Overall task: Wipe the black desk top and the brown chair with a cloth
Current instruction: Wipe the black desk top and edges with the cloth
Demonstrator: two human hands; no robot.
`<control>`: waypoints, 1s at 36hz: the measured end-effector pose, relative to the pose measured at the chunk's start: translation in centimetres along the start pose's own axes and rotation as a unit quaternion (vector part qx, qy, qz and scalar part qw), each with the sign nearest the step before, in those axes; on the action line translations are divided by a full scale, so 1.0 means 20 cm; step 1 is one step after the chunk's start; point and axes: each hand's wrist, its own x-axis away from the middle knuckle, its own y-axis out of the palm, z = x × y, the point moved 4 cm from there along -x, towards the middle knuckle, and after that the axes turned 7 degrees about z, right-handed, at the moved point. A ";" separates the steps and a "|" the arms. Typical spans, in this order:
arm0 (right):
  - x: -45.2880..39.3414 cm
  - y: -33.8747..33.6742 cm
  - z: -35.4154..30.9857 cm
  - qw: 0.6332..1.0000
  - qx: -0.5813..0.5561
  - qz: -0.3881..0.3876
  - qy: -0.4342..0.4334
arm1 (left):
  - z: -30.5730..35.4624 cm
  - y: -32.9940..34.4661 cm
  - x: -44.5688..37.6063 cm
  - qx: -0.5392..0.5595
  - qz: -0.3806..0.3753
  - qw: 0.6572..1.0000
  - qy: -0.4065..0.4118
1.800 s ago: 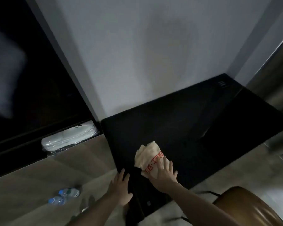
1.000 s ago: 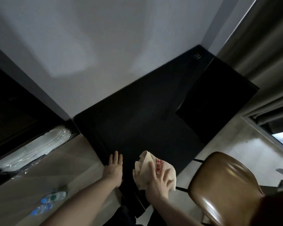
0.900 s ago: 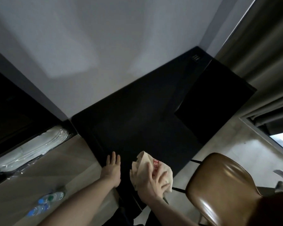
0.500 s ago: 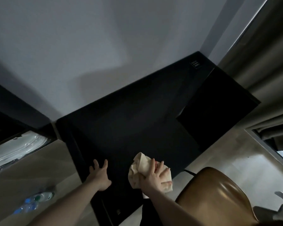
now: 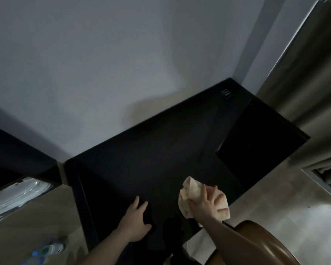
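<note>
Pressing cloth [image 5: 203,199] onto black desk top [image 5: 141,169] w/ my right hand [image 5: 208,202]; fingers spread over the bunched cream fabric, thumb side curling round it, so it's holding the cloth against the surface near the front-right edge. Red print shows between fingers [image 5: 215,191]. R forearm comes in from bottom right, crossing above the brown chair [image 5: 256,243], whose glossy rounded back sits just beside the desk's front edge, partly hidden by my arm.

Left hand [image 5: 137,222] lies flat on desk near front edge, palm down, fingers straight and slightly apart, holding nothing. L forearm enters from bottom centre-left. Hands are apart, cloth between them and to the right.

Beyond the hands: desk top runs back to the grey wall [image 5: 122,64]; mostly bare dark surface, faint reflection. Darker square panel [image 5: 256,150] on the right part of the desk; can't tell if it's raised or a separate piece. Small vent-like marking [image 5: 225,92] at far right corner by the wall.

Left side: tan floor [image 5: 27,226] w/ a water bottle [image 5: 46,251] lying down, blurred. Plastic-wrapped white bundle [image 5: 15,196] in a low dark shelf left of the desk. Right side: grey-brown curtain [image 5: 310,73] hanging just beside the desk's right end, pale floor below.
</note>
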 end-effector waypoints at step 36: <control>-0.67 -0.62 0.16 0.986 -0.079 0.000 0.150 | 0.96 -0.35 -0.55 -0.077 -0.003 0.996 0.045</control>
